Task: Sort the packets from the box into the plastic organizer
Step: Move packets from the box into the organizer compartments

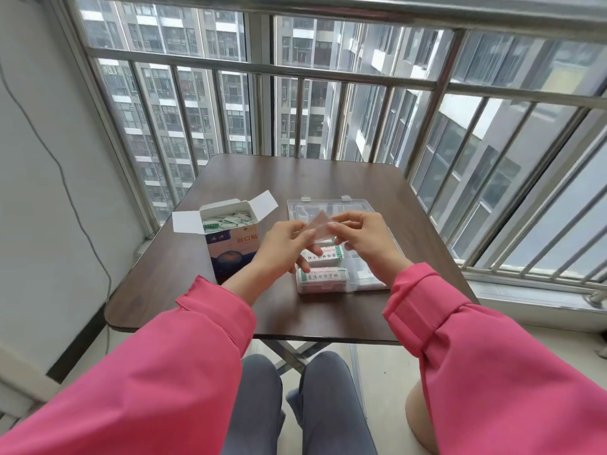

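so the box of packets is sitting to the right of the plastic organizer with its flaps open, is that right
Not quite: the head view shows the box to the left of the plastic organizer, not the right. Its flaps are open, with packets showing inside.

Both arms wear loose pink sleeves [164,372] with wide buttoned cuffs [423,310], filling the lower frame; grey trousers [256,405] cover the knees at bottom centre.
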A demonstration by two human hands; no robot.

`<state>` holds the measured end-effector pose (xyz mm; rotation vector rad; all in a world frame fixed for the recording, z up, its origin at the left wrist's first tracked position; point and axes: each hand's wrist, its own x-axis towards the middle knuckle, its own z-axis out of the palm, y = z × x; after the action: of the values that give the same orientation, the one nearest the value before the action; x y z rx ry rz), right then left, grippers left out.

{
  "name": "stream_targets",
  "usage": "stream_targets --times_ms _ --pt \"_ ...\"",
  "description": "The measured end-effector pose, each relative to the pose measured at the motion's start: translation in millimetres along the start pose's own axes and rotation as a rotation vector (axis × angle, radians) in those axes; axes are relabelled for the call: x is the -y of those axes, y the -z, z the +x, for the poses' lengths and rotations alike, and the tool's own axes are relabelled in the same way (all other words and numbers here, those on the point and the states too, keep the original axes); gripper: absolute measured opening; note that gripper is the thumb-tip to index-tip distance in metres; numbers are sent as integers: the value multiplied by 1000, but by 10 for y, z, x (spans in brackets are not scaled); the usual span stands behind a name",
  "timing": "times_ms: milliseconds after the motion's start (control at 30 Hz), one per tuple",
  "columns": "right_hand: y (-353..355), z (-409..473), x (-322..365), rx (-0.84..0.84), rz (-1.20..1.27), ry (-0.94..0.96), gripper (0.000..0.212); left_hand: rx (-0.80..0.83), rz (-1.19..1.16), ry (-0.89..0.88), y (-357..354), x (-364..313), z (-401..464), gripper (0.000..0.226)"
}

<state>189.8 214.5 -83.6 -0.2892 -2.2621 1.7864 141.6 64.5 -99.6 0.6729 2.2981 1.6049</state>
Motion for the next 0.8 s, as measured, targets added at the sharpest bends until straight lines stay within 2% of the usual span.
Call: stream_targets --times_ms 67,167,233,300,400,467,567,800 --pt "0 13 8 -14 124 -37 9 28 83 -32 10 -4 8 18" --pt "-3 28 46 7 290 -123 23 62 326 -97 16 -45 15 24" --pt "7 42 59 33 298 -131 19 62 410 -107 5 -54 33 29" --pt "34 74 69 50 249 -125 10 48 366 -109 -6 -81 58 35" --pt "90 128 82 34 137 -104 21 5 309 -113 -19 -60 144 29" --pt "124 177 77 -12 67 -88 28 -92 299 -62 -35 -25 192 23" --pt "135 255 46 -32 -34 -72 15 -225 235 -38 -46 24 285 15" --pt "113 479 -87 -34 -368 -36 18 -257 326 -21 -77 29 504 15"
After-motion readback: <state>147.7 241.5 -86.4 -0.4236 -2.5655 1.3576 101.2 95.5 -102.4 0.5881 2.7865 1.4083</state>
